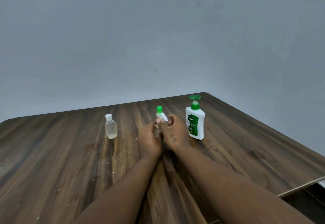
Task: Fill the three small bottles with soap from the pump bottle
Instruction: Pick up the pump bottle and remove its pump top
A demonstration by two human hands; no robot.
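A white pump bottle [195,123] with a green pump head stands upright at the right of the wooden table [70,153]. A clear small bottle [111,127] with a white cap stands at the left, a little liquid in its bottom. Behind my hands stands a small bottle with a green cap [159,109]. My left hand [149,139] grips a third small clear bottle [157,132], mostly hidden by my fingers. My right hand [173,132] pinches its white cap [163,117] at the top.
The table's far edge runs against a plain grey wall. Its right edge falls away at the lower right, where a darker gap shows. Small crumbs are scattered on the wood.
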